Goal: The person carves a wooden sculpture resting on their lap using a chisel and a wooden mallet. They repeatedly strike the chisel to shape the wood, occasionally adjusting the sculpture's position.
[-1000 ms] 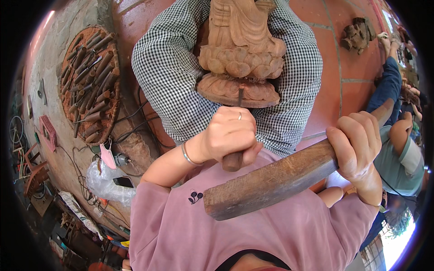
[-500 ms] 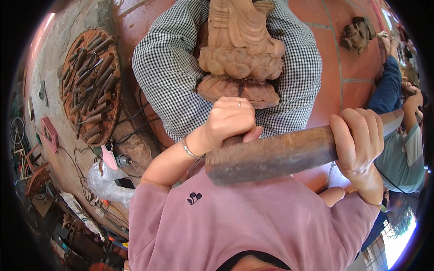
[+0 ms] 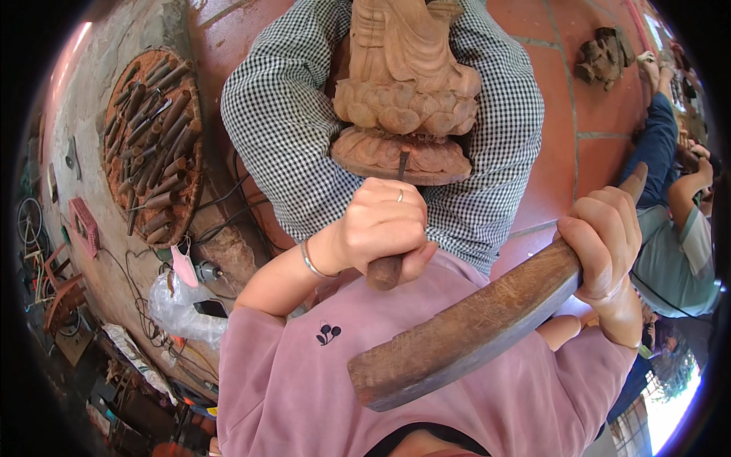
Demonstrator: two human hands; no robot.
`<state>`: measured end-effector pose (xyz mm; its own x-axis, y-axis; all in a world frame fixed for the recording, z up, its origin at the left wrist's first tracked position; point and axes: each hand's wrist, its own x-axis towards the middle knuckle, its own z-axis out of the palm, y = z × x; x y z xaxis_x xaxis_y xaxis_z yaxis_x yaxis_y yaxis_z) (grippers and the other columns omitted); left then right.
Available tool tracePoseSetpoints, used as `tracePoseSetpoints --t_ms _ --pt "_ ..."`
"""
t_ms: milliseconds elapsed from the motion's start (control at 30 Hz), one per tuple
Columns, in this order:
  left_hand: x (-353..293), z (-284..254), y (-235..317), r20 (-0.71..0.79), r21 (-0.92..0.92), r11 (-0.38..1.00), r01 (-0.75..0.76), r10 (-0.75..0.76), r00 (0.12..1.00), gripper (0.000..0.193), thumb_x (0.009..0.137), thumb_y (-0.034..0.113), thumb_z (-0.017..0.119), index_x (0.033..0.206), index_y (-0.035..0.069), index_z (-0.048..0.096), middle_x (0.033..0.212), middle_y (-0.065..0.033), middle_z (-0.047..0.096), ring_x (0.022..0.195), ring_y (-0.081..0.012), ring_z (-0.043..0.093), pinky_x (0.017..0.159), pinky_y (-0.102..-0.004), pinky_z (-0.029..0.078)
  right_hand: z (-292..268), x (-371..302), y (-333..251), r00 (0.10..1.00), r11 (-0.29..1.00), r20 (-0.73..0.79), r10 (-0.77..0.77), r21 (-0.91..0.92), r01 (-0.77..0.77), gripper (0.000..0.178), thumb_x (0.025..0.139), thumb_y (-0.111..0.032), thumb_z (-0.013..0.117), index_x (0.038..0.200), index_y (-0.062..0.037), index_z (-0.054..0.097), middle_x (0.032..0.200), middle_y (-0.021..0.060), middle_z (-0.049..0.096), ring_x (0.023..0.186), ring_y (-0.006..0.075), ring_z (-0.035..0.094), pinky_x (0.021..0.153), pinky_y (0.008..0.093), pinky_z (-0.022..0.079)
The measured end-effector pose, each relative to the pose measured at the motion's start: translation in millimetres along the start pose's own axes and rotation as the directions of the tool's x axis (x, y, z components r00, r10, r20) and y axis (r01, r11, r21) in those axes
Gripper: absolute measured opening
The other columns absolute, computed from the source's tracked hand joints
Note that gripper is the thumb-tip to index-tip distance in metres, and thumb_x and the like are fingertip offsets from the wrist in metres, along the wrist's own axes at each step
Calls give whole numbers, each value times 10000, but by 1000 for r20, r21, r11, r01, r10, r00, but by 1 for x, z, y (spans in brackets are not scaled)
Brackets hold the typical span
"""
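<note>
Here, I see left grip clamped on chisel, blade over lower edge of carving; right grip wrapped round mallet, open room between mallet and chisel.

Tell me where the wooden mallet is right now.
In the head view, the wooden mallet is mostly right of centre, gripped in the right hand, its thick end over the pink shirt, below the left hand.

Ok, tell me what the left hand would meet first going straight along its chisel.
Likely the statue's lower base, just past the left hand; the chisel blade overlaps it, depth unclear.
</note>
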<state>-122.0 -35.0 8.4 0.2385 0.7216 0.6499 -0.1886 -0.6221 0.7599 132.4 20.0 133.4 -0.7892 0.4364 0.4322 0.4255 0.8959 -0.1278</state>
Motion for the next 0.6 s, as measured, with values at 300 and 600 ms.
tracePoseSetpoints --t_ms 300,600 --pt "9 -9 -3 -57 -45 997 63 -66 996 191 610 -63 648 585 34 486 547 -66 458 459 -227 525 455 -312 460 -1 14 -7 999 982 14 33 -186 -30 473 482 -224 643 929 -78 588 735 89 550 563 222 541 465 338 438" --pt "3 -5 -4 -17 -45 998 42 -42 999 196 622 -61 662 586 23 489 546 -63 447 460 -226 518 459 -321 456 0 0 -8 1000 994 -3 14 -104 -15 505 456 -225 593 942 -91 629 765 91 560 610 221 556 490 332 444"
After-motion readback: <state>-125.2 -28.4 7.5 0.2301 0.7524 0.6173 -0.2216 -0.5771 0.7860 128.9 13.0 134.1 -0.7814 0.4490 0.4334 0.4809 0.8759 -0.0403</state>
